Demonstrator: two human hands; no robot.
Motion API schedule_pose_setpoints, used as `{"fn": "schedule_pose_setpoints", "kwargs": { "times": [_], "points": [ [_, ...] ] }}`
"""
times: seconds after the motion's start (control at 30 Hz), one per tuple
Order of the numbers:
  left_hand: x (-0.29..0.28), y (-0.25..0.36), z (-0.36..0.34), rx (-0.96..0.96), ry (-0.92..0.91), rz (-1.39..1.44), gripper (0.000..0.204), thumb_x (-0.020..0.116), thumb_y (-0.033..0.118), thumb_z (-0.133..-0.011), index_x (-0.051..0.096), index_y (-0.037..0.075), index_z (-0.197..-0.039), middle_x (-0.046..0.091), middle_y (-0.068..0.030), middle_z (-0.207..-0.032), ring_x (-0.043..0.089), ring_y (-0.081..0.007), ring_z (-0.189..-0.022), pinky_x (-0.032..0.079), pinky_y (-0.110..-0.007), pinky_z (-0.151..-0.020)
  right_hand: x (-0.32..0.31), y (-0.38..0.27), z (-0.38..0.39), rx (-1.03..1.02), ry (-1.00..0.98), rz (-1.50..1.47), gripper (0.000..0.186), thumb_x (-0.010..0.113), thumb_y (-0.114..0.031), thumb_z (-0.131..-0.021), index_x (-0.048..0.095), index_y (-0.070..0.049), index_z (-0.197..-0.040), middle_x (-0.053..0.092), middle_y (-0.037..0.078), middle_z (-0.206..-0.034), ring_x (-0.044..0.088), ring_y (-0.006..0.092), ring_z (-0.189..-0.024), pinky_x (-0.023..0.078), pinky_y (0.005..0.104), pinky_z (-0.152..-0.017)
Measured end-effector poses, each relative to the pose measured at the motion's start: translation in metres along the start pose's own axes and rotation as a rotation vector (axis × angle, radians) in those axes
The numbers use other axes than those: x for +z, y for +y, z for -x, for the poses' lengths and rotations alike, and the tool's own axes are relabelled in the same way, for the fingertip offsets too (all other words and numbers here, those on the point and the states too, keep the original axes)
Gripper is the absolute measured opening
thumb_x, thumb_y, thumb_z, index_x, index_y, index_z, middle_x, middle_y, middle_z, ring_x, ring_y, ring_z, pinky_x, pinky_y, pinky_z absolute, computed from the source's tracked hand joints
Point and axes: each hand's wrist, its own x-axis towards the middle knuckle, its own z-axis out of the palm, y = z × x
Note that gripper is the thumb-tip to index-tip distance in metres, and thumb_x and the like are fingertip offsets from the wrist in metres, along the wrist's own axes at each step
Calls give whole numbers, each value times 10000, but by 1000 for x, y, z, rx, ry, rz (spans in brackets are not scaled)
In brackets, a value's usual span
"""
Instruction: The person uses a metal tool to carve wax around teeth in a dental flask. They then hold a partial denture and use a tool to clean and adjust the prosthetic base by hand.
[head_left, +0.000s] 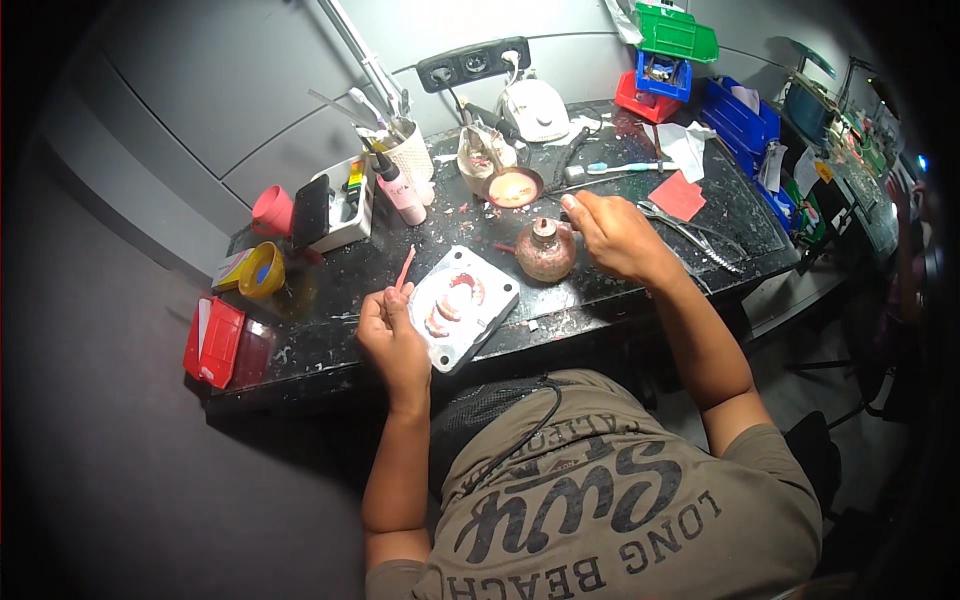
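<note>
My left hand (392, 330) is closed on a thin pink wax strip (404, 268), held upright beside a white plate-like mould (452, 342) with black corner holes and pink-and-white dental arch pieces (465, 287). My right hand (606, 232) is closed on the handle of a small pan (514, 188) holding pale pink material, raised just behind and above a stained round spirit burner (545, 258). Behind the pan is a crusted pale container (472, 158). Metal pliers (715, 252) and a pink square sheet (676, 198) lie right of my right hand.
Pink spray bottle (405, 200), brush cup (410, 150), white organiser (335, 220), yellow bowl (262, 270) and red tray (208, 345) line the left and back. A white device (535, 115), stacked coloured bins (663, 75) and blue trays (740, 125) stand rightward. Another person's arm (905, 200) shows far right.
</note>
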Motion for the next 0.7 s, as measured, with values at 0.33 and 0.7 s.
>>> {"fn": "schedule_pose_setpoints", "kwargs": {
  "times": [0.33, 0.7],
  "points": [
    [-11, 68, 32, 630, -144, -620, 68, 703, 94, -983, 710, 37, -946, 684, -175, -1257, 591, -378, -1239, 418, -472, -1059, -18, -8, 44, -381, 415, 278, 256, 715, -240, -990, 707, 16, -984, 709, 165, -911, 682, 360, -817, 527, 492, -778],
    [5, 75, 44, 970, -337, -709, 84, 777, 113, -844, 743, 118, -921, 704, -121, -1237, 579, -366, -1295, 346, -509, -1096, -3, -53, 79, -426, -51, -345, 133, 792, -130, -931, 744, -29, -1002, 700, 138, -805, 693, 325, -734, 531, 389, -656]
  ]
}}
